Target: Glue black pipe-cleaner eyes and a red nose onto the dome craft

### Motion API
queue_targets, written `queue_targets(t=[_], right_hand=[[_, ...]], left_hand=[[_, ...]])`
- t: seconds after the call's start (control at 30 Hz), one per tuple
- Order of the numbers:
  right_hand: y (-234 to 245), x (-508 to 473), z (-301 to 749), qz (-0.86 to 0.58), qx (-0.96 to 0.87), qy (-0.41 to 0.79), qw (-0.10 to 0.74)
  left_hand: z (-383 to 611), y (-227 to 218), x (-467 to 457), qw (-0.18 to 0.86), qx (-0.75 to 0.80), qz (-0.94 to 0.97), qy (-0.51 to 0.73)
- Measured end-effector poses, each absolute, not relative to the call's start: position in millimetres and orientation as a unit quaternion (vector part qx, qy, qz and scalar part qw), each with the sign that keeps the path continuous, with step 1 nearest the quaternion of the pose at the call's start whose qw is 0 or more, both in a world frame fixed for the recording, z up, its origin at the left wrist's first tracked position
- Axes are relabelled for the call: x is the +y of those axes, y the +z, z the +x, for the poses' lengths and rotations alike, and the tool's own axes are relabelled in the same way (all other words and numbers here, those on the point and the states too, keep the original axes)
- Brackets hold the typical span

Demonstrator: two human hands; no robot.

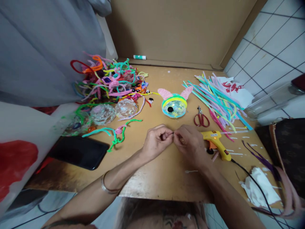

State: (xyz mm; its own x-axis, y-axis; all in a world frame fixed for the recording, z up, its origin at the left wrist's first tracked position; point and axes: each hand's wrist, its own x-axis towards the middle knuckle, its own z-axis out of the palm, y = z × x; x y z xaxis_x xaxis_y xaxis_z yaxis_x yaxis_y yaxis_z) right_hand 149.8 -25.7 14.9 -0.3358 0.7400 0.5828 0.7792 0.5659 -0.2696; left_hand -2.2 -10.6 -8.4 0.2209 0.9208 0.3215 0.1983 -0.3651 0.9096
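My left hand (156,141) and my right hand (190,142) meet over the middle of the wooden table (166,171). Both are closed in a pinch on a tiny dark piece (173,133) held between their fingertips; it is too small to name. Just beyond them sits a round clear ball craft (174,107) wrapped in yellow, green and blue pipe cleaner, with pink ears and one black eye.
A yellow glue gun (215,141) lies right of my right hand, its black cord trailing off. Red scissors (201,118), straight pipe cleaners (215,100), a tangled pipe-cleaner heap (109,79), two clear balls (111,112), a black phone (79,152) and white tissue (260,186) surround them.
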Motion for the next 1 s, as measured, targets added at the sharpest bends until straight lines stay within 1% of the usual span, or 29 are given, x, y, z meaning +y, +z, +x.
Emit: queue_targets(t=[0.13, 0.2, 0.23, 0.33, 0.43, 0.6, 0.73, 0.87, 1.0], right_hand=[[16.2, -25.1, 146.0, -0.453, -0.814, -0.064, 0.357], [18.0, -24.7, 145.7, -0.465, -0.803, -0.031, 0.37], [19.5, -24.7, 146.2, -0.478, -0.792, 0.005, 0.379], [26.3, -25.8, 149.6, -0.526, -0.732, 0.13, 0.413], [32.9, -27.2, 153.4, -0.563, -0.682, 0.185, 0.428], [31.4, -26.4, 153.6, -0.569, -0.701, 0.182, 0.39], [23.3, -25.0, 150.2, -0.56, -0.728, 0.175, 0.355], [20.5, -24.6, 147.9, -0.54, -0.743, 0.175, 0.355], [20.3, -25.4, 146.9, -0.536, -0.733, 0.193, 0.371]], left_hand=[[-1.0, -10.2, -8.5, 0.53, 0.417, 0.575, 0.464], [0.0, -9.1, -8.0, 0.581, 0.418, 0.526, 0.459], [0.5, -8.1, -7.9, 0.592, 0.421, 0.511, 0.46], [1.1, -4.5, -7.5, 0.6, 0.432, 0.484, 0.468], [0.9, -2.4, -6.4, 0.601, 0.434, 0.47, 0.479], [0.5, -2.3, -5.3, 0.605, 0.42, 0.476, 0.48], [0.8, -5.5, -7.0, 0.586, 0.407, 0.511, 0.48], [1.0, -9.9, -8.9, 0.548, 0.4, 0.557, 0.479], [0.5, -9.2, -9.5, 0.538, 0.405, 0.564, 0.478]])
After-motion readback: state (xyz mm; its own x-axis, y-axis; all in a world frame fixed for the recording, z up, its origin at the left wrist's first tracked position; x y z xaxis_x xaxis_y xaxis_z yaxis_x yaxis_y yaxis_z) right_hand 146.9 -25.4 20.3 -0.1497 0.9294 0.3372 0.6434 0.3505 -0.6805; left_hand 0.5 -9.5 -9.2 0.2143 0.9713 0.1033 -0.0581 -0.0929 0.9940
